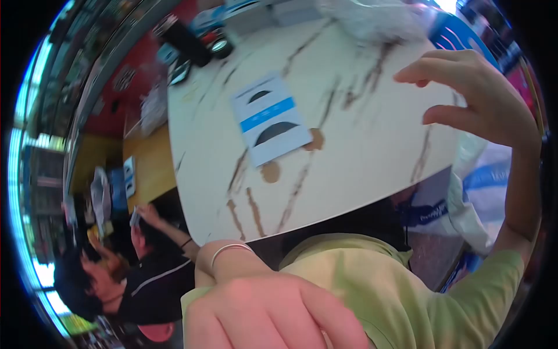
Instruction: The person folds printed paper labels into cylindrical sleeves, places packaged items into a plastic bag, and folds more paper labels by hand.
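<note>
A flat white card or thin box [272,119] with a blue stripe and two dark half-round shapes lies on the marble-patterned table [360,157]. Two tan round patches [270,172] show by its near edge. My right hand [471,96] is raised over the table's right side, open, thumb and fingers apart with nothing between them. Close to the camera at the bottom is my left hand [273,314], back side up, a thin bracelet [231,249] on its wrist. Its fingertips run out of the frame, so whether it holds anything is hidden.
At the back left stand a black cylinder [183,41], a phone-like object [179,71] and boxes [256,17]. A clear plastic bag [378,20] lies at the back. White-and-blue bags [482,180] hang at right. Another person [145,279] in black sits at left.
</note>
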A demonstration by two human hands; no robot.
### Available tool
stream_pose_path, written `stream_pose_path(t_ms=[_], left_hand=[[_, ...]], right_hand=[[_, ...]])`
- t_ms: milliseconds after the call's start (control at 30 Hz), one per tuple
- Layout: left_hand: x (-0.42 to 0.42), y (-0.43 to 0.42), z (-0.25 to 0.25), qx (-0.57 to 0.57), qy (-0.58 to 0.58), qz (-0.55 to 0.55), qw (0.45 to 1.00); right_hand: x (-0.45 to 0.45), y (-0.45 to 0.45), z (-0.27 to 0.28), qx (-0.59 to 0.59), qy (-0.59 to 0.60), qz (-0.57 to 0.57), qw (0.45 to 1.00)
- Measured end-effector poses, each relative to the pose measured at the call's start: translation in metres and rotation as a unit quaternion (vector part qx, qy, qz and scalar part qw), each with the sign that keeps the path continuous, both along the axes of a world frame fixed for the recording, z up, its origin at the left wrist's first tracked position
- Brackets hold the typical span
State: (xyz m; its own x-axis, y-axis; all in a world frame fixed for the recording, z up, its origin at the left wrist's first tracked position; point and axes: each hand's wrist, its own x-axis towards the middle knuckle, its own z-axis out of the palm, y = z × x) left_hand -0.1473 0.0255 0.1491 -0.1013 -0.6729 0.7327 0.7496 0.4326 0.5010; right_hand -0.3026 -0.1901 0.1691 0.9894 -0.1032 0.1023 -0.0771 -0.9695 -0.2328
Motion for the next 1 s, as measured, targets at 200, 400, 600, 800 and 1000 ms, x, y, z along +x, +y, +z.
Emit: stream_pose_path(t_ms=[200, 400, 600, 800, 1000], left_hand=[[0.040, 0.024, -0.002, -0.052, 0.010, 0.030, 0.998], [0.068, 0.045, -0.008, -0.059, 0.047, 0.093, 0.993], [0.075, 0.050, -0.011, -0.049, 0.073, 0.163, 0.983], [0.090, 0.063, -0.013, -0.022, 0.022, 0.186, 0.982], [0.125, 0.021, -0.053, 0.082, -0.095, 0.343, 0.931]], right_hand=[[0.127, 0.008, -0.043, 0.049, 0.050, 0.047, 0.996], [0.184, 0.038, -0.094, 0.049, 0.073, 0.065, 0.994], [0.180, 0.056, -0.131, 0.037, 0.064, 0.038, 0.997], [0.179, 0.067, -0.146, -0.021, 0.049, 0.042, 0.998], [0.177, 0.059, -0.155, 0.021, 0.076, 0.056, 0.995]])
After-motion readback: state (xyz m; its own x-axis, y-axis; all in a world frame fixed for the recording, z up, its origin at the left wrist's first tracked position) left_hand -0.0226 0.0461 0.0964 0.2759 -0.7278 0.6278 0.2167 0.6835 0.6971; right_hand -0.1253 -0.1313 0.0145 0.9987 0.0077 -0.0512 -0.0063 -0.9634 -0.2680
